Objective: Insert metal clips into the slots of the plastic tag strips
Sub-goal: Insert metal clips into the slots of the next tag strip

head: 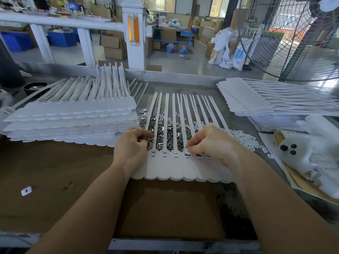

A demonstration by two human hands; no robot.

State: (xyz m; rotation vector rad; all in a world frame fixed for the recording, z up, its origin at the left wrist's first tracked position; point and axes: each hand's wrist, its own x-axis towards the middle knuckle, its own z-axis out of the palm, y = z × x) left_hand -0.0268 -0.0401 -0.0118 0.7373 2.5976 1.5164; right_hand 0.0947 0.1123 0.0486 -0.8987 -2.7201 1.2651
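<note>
A white plastic tag strip (176, 171) with several joined tags lies flat before me, its long tails pointing away. A heap of small metal clips (165, 129) lies under those tails. My right hand (211, 143) pinches a metal clip (187, 152) at the slot of the fourth tag from the left. At the strip's left end, my left hand (132, 145) rests with curled fingers that seem to hold clips, though I cannot see them clearly. The three slots to the left show clips inside.
A stack of tag strips (73, 121) lies to the left, another stack (256, 96) at the right. White plastic caps (244, 138) are scattered on the right. A large fan (293, 37) stands far right. One loose white cap (26, 191) lies on the brown cardboard (55, 171).
</note>
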